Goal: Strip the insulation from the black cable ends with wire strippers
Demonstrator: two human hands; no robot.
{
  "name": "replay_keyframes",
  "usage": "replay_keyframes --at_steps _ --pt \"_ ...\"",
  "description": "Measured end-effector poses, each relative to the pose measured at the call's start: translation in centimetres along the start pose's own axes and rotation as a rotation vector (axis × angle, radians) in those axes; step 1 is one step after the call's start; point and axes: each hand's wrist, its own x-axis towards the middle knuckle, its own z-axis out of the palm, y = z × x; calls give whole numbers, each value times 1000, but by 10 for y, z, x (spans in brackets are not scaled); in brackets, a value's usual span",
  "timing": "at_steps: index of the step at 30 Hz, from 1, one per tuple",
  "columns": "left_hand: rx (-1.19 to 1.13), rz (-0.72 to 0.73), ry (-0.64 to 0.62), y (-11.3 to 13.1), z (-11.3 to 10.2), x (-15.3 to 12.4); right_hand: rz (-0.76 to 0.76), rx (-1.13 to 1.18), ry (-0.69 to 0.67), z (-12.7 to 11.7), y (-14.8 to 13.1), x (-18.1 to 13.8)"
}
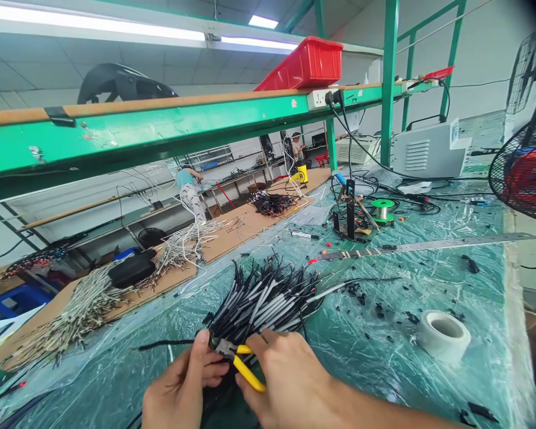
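Note:
My right hand is closed around the yellow handles of a pair of wire cutters. The jaws of the cutters meet the fingertips of my left hand, which pinches a black cable. One end of that cable sticks out to the left. Whether the jaws are closed on it cannot be made out. Just beyond both hands lies a thick bundle of black cables with grey and white sleeves, partly hidden by my hands.
A roll of white tape, a steel ruler, a solder spool and black scraps lie on the plastic-covered table. Pale wires lie on cardboard at left. A green shelf crosses above; a fan stands right. Two people are in the background.

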Motion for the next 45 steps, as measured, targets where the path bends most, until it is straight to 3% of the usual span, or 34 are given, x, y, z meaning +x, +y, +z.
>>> replay_keyframes --at_steps 5,13,15,19,21,23,28,30,36,42,45 --pt "-194 -107 4 1 4 -1 -20 33 11 -1 3 0" --pt "-227 -119 4 8 3 -6 31 469 -100 -3 13 8" --pt "-240 -103 -8 3 1 -4 73 620 -179 -1 14 11" --pt "-249 -63 -45 -9 -1 4 214 989 -498 3 15 18" --pt "-238 -34 -46 -13 -1 7 240 1078 -589 3 15 19" --pt "-211 -2 -45 -15 -1 8 230 1029 -559 1 14 18" --pt "-108 101 -33 -20 0 6 65 361 -98 -7 8 3" --pt "-69 129 -36 -21 0 5 20 167 -11 -9 5 -1" --pt "34 166 -78 -20 -2 6 -6 26 12 -7 3 -1" --pt "95 187 -57 -20 0 6 14 36 -30 -7 5 -1" --pt "82 187 -59 -19 -1 6 22 148 -59 -6 8 1"
